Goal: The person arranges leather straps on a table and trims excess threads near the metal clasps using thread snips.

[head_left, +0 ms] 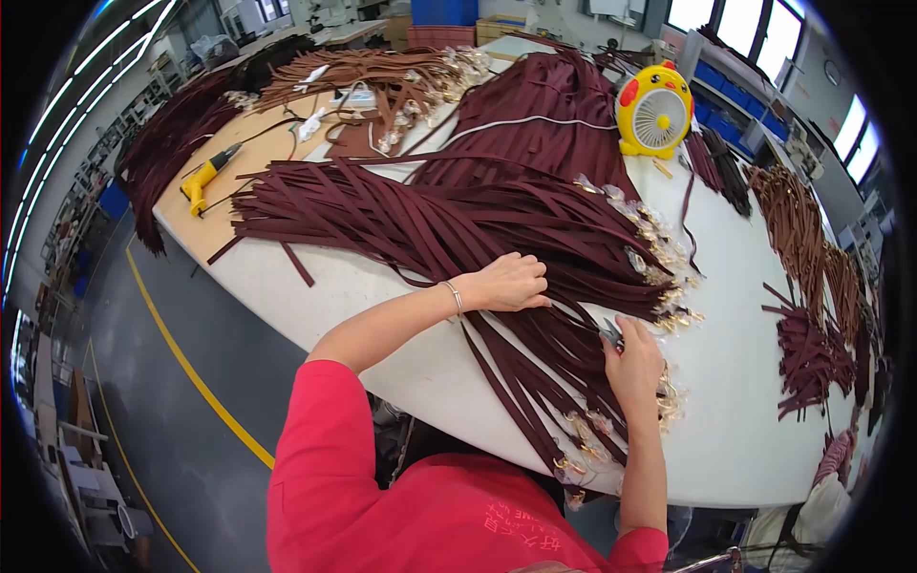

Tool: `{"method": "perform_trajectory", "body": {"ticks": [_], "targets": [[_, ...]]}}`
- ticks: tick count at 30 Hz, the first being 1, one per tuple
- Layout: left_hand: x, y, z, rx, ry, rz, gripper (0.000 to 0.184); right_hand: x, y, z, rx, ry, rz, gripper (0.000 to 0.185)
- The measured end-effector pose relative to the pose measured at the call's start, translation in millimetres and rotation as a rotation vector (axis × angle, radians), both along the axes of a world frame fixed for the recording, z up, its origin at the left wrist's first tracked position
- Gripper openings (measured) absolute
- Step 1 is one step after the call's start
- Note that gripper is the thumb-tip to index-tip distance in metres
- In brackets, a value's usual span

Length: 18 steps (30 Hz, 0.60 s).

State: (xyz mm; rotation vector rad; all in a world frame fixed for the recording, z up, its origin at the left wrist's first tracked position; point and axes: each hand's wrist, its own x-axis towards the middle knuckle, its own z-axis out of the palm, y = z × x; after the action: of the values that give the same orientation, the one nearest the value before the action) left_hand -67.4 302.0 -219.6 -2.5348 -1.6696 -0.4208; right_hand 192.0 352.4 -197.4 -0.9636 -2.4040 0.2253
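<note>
My left hand (511, 283) is closed over the dark maroon straps (430, 220), its fingers curled down at the near side of the big bundle. In my right hand (634, 368) is a small metal cutting tool (611, 332), its pointed tip toward my left hand, beside the straps. The straps fan out toward me between both hands. Gold-coloured metal fittings (659, 239) in clear wrapping sit at their right ends, and more fittings (578, 449) lie at the near edge of the table.
A yellow chick-shaped fan (655, 110) stands behind the straps on the white table (735, 382). At the left lies a yellow power tool (205, 180). Brown straps (382, 81) are piled at the back, and more brown ones (798, 224) at the right.
</note>
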Motion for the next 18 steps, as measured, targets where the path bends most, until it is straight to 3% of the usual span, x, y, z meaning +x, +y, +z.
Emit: {"method": "perform_trajectory", "body": {"ticks": [3, 6, 13, 18], "targets": [[-20.4, -7.0, -1.5, 0.074, 0.017, 0.075, 0.042, -45.3, -3.8, -42.7, -0.007, -0.089, -0.048, 0.033], [-46.5, -20.5, 9.1, -0.203, 0.147, 0.366, 0.062, -49.1, -5.4, -56.3, 0.057, 0.007, -0.061, 0.030], [-133.0, -63.0, 27.7, -0.286, 0.314, 0.684, 0.055, -46.7, 2.4, -68.1, 0.097, 0.020, 0.003, 0.025], [-158.7, -86.0, 25.3, 0.004, 0.349, 0.730, 0.047, -46.0, 3.4, -67.8, 0.121, 0.018, 0.012, 0.022]]}}
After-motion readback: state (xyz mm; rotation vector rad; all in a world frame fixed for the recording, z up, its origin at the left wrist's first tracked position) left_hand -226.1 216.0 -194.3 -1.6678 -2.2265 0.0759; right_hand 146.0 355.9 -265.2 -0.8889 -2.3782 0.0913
